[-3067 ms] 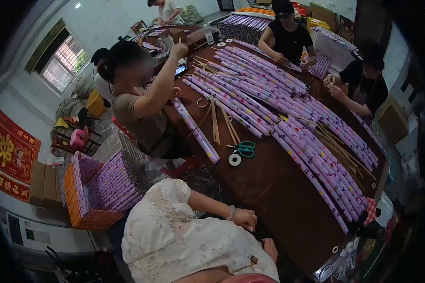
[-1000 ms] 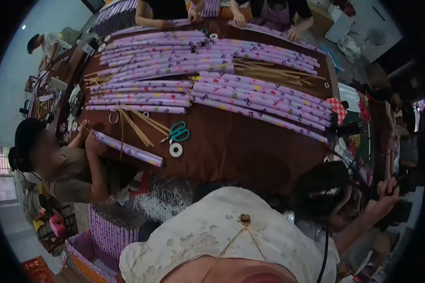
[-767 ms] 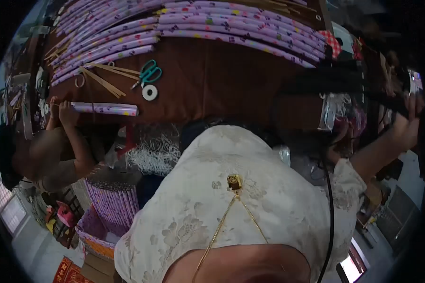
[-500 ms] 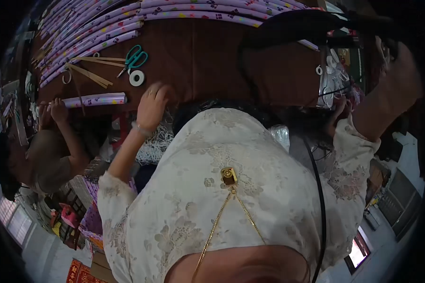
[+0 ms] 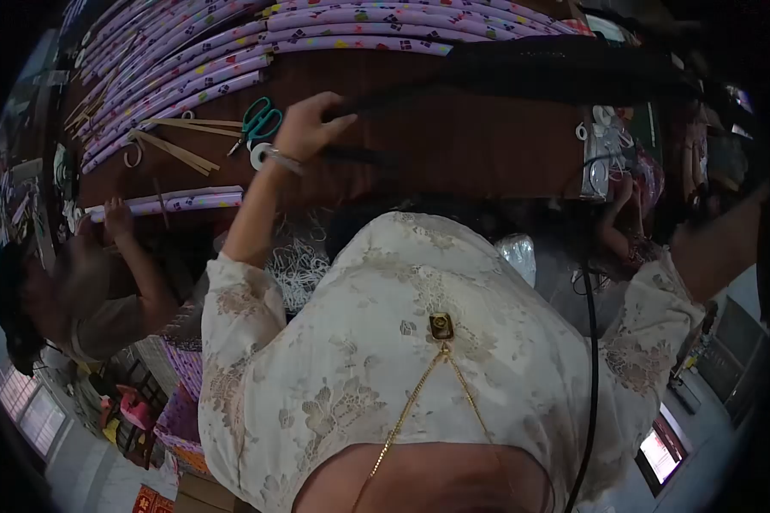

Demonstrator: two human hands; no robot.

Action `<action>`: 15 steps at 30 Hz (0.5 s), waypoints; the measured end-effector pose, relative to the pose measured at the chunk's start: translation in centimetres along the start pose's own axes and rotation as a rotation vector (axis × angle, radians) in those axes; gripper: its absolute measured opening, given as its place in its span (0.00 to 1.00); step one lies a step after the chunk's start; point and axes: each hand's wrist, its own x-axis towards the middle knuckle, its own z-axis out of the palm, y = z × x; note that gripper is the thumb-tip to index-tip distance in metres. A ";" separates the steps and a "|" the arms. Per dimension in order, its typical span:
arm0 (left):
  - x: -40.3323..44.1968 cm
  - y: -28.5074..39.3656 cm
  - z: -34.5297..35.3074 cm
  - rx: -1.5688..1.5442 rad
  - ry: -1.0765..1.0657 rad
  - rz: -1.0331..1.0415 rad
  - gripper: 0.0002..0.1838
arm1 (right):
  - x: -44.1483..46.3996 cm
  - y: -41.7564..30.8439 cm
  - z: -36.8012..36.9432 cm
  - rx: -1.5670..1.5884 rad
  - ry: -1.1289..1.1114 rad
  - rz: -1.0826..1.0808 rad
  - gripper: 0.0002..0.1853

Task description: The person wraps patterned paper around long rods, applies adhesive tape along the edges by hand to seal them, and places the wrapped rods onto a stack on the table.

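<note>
Brown-covered bench (image 5: 488, 150) spans the view's 12 o'clock side; clock directions read from frame centre. Black fabric band (image 5: 565, 73), exact item unclear, stretches over the bench at 1 o'clock, its left end blurring near the left hand (image 5: 310, 128). Left hand at 11 o'clock: fingers bent, thumb apart; cannot tell whether it grips the band or merely reaches it. Right forearm (image 5: 719, 244) at 3 o'clock; right hand lost in the dark rim, grip undeterminable. Arms wide apart, probably to manage the band's length.

Teal-handled scissors (image 5: 263, 121) at 10–11 o'clock, white tape roll (image 5: 258, 156) just below, flat tan strips (image 5: 180, 152) beyond; presumably grouped for easy reach. Purple printed rolls (image 5: 359, 41) lie side by side from 11 to 12, likely to save space. Co-worker's hand (image 5: 118, 221) at 9, on a separate roll (image 5: 201, 201).

Versus 0.5 s ago: left hand further toward 12 and nearer the band; band flatter, its drooping loop no longer visible; right forearm lower.
</note>
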 end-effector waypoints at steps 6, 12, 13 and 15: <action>-2.7 4.9 -7.7 -0.038 -0.426 -0.265 0.23 | -1.6 4.1 -4.2 -0.053 0.098 0.115 0.10; -4.7 5.1 -8.1 0.388 -0.648 -0.156 0.25 | -8.4 5.8 -3.8 -0.075 0.069 0.414 0.12; -4.7 5.9 -8.2 0.508 -0.734 -0.267 0.25 | -8.1 7.4 -5.9 -0.021 -0.130 0.376 0.11; -4.7 7.1 -8.6 0.597 -0.838 -0.486 0.25 | -9.9 7.3 -6.3 -0.063 -0.143 0.420 0.12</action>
